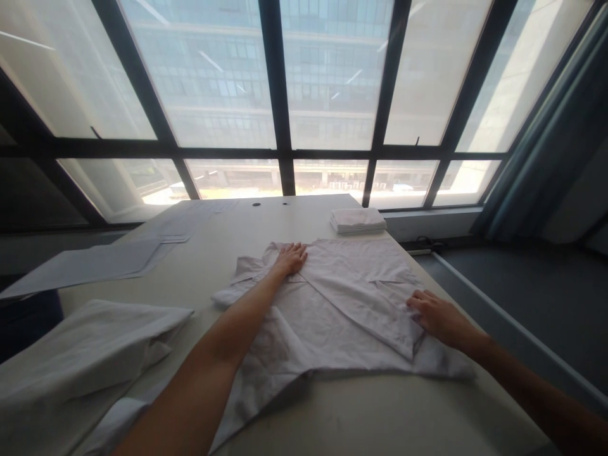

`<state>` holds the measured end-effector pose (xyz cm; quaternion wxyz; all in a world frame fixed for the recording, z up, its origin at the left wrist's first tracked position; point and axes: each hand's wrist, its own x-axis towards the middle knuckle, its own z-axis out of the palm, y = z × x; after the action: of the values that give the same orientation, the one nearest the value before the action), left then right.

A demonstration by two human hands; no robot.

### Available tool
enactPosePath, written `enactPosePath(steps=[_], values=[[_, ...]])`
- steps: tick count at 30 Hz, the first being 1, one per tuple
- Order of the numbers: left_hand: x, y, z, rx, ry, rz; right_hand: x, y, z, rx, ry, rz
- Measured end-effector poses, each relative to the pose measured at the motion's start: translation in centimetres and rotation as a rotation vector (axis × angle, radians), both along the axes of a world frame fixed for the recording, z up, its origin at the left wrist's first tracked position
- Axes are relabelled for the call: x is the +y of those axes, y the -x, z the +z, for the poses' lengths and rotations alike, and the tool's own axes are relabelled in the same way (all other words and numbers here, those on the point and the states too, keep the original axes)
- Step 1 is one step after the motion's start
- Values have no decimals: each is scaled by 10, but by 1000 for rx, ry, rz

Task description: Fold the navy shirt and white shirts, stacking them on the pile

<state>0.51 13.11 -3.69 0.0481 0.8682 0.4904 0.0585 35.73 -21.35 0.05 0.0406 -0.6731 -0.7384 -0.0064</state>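
Note:
A white shirt (342, 297) lies spread across the table, partly folded, with creases and layered edges. My left hand (291, 258) rests flat on its far left part, fingers stretched out. At the right side of the cloth, my right hand (430, 311) has its fingers curled around a bit of the fabric. Part of the shirt hangs toward me on the left, where my left forearm covers some of it.
A stack of folded white cloth (358, 220) sits at the table's far right corner. Sheets of paper (95, 263) lie at the left, with a whitish bag or cloth (95, 354) nearer me. The white table (370, 411) reaches toward large windows; a curtain (536, 139) hangs right.

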Motion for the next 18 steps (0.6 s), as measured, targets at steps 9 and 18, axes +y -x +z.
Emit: enactPosePath(steps=[9,18], values=[[4,1,-4,0,-14,1,22,-40,-35,124,-116,-529],[3,0,-2,2,-15,0,23,-37,-31,80,-279,48]])
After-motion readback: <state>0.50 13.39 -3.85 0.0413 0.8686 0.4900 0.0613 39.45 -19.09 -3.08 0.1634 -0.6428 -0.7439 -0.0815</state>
